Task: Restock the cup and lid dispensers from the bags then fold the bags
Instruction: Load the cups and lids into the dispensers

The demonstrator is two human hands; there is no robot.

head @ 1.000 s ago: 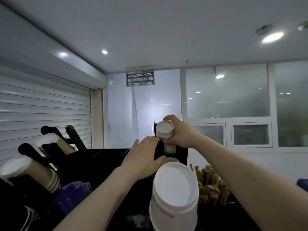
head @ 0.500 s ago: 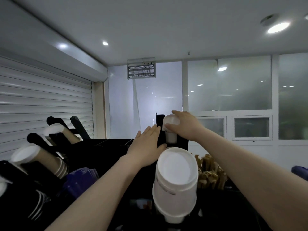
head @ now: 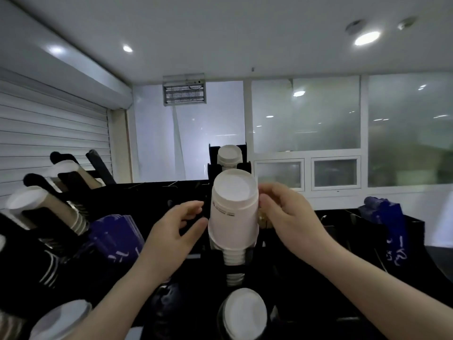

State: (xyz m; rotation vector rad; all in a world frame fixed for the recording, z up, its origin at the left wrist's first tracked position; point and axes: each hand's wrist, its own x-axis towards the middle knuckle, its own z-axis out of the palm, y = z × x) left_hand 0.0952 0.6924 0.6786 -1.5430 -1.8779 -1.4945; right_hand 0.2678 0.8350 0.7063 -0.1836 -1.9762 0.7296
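Note:
A tall stack of large white cups [head: 232,212] stands upside down in the middle slot of the black dispenser rack [head: 294,278]. Behind it a stack of small white cups [head: 229,155] sits in a narrower black holder. My left hand [head: 176,231] hovers just left of the large stack, thumb and fingers curved toward it and holding nothing. On the other side, my right hand [head: 286,214] has bent fingertips touching the stack's upper right side. The thumb of that hand is hidden.
Angled black holders at the left carry brown-sleeved cup stacks [head: 27,204]. Blue printed packs lie at left [head: 115,236] and right [head: 387,217]. More white cup bottoms show at the lower edge [head: 245,315]. A roller shutter [head: 49,133] closes the left side; windows lie beyond.
Both hands have left the small far cup stack and come back down to the sides of the large near stack. The camera has tilted down.

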